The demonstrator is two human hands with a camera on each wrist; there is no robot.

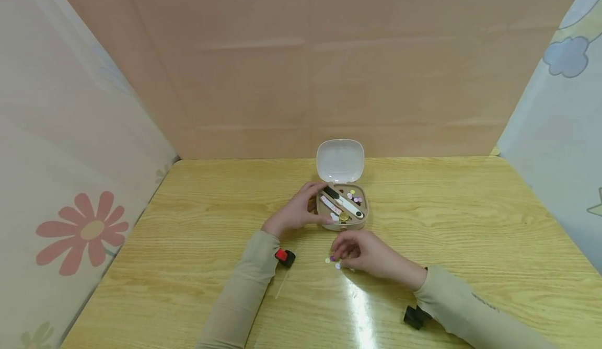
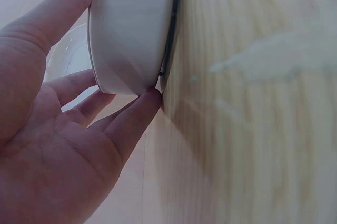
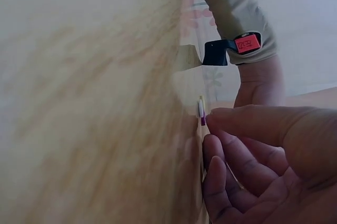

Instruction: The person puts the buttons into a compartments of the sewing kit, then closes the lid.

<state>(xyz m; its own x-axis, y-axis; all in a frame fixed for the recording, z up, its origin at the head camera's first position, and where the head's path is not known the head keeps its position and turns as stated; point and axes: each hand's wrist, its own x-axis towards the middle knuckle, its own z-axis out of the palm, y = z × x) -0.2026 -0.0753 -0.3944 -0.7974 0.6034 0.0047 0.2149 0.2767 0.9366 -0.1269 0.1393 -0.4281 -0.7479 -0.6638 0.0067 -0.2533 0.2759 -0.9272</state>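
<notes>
A sewing box [image 1: 345, 225] stands with its white lid [image 1: 340, 161] raised. My left hand [image 1: 297, 214] grips its left side, thumb at the front and fingers round the back corner; in the left wrist view, fingertips touch the box's side [image 2: 129, 29] near its base. My right hand [image 1: 369, 255] is low over the table in front, fingers bent and thumb apart from them. Beside its fingertips lie a purple button [image 1: 332, 258], a pale yellow button [image 1: 327, 260] and a whitish button [image 1: 337, 266]. The right wrist view shows the thumb tip by the purple button [image 3: 203, 121].
Inside the box, a black-and-white handled tool [image 1: 349, 205] lies diagonally, with a pink patterned strip [image 1: 331, 204], a round gold piece [image 1: 344, 217] and several small buttons [image 1: 352, 197]. The wooden table [image 1: 226, 197] meets a plain back wall [image 1: 310, 77].
</notes>
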